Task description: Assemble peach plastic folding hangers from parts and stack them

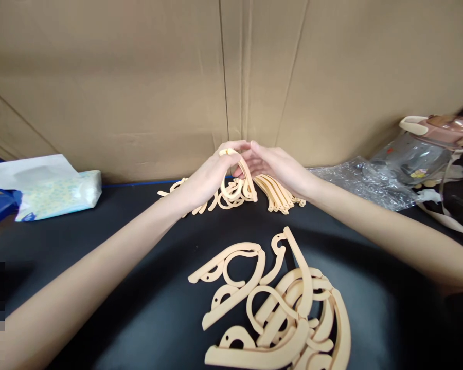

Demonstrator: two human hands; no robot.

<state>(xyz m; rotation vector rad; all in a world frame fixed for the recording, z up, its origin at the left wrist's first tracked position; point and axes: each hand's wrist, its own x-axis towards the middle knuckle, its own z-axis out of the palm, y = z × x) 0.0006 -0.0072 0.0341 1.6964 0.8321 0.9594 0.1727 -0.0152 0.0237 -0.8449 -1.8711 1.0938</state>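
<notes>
We have one cream hanger [247, 176] pinched in our left hand [217, 167]; our right hand [274, 162] cups loosely, unloaded, beside it!

Room lies open on the smooth black counter [146, 308] left of the piled, curved cream hangers [307, 288]; the flat brown cardboard wall [139, 92] stops forward reach, crumpled clear plastic wrap [362, 180] the right rear.

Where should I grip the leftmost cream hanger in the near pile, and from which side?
Probably midway along the outer arm of the leftmost cream hanger, from the far left: that arm is long, slim and uncovered, and the black table borders it there, while other hangers crowd the right.
</notes>
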